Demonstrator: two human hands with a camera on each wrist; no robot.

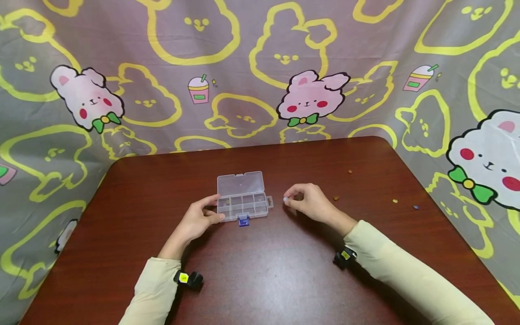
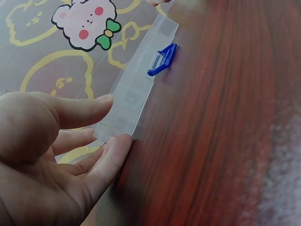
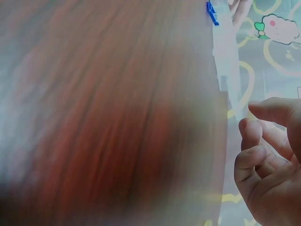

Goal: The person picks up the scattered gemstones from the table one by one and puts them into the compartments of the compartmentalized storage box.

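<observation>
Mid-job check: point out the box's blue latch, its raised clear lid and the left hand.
blue latch [image 1: 243, 221]: head view, middle of its front
clear lid [image 1: 240, 184]: head view, centre of its panel
left hand [image 1: 196, 220]: head view, back of the hand

Pale glare on the tabletop [image 1: 268, 275]

The right hand [image 3: 273, 172], fingers bent, is near a translucent box [image 3: 225, 52] with a blue latch [image 3: 212, 14], on a reddish-brown table [image 3: 103, 103].
</observation>
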